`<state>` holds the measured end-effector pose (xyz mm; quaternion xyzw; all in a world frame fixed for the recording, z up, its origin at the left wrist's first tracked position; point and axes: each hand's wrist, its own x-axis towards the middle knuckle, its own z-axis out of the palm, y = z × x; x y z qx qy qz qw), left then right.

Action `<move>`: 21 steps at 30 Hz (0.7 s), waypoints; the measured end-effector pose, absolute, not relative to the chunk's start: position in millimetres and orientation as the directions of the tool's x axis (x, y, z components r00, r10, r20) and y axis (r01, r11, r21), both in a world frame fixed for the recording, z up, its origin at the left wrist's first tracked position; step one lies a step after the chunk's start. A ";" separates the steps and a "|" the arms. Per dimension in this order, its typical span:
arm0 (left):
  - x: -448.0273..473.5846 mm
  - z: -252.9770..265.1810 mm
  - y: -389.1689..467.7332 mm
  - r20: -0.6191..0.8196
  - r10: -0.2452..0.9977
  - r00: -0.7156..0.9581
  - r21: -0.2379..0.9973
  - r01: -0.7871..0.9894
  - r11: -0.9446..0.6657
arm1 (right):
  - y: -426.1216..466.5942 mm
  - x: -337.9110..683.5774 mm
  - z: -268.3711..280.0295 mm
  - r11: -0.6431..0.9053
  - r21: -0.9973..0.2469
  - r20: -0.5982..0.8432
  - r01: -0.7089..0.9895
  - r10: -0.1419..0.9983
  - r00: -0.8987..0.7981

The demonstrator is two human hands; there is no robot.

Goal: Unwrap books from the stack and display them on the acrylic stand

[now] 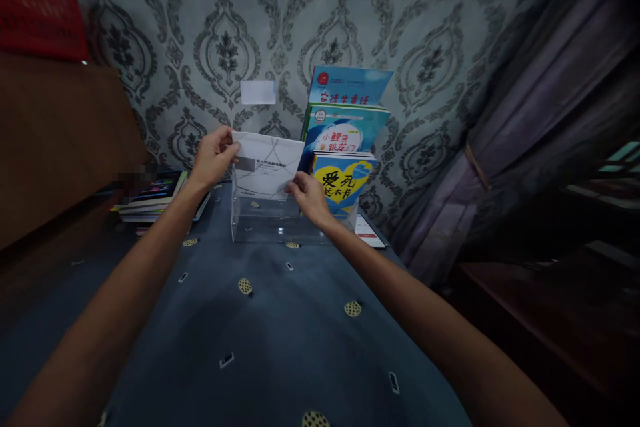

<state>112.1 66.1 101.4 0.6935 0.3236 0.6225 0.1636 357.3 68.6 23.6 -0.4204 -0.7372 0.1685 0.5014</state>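
A white booklet with grey line patterns and dark print is held upright between my two hands. My left hand pinches its upper left corner, and my right hand grips its lower right edge. Just below and behind it stands a clear acrylic rack with stepped tiers. On the rack's right side several books are stacked in rows: a blue book with a yellow heart in front, a blue-green book behind it, and a light blue book at the back.
A pile of books lies at the left beside a brown panel. The blue patterned tablecloth covers the table. A flat white-screened item lies right of the rack. A purple curtain hangs at right; patterned wallpaper is behind.
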 end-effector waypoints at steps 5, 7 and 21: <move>117.1 75.2 61.7 0.686 0.728 0.017 0.710 0.205 -0.674 | 74.4 364.9 11.7 0.529 -0.680 0.531 0.509 0.833 -0.155; 119.3 60.4 61.4 0.657 0.754 -0.012 0.741 0.189 -0.644 | 76.5 366.7 5.4 0.518 -0.684 0.511 0.514 0.843 -0.169; 119.7 49.9 49.6 0.621 0.783 -0.047 0.780 0.141 -0.610 | 67.8 356.6 -4.9 0.608 -0.655 0.604 0.449 0.778 -0.173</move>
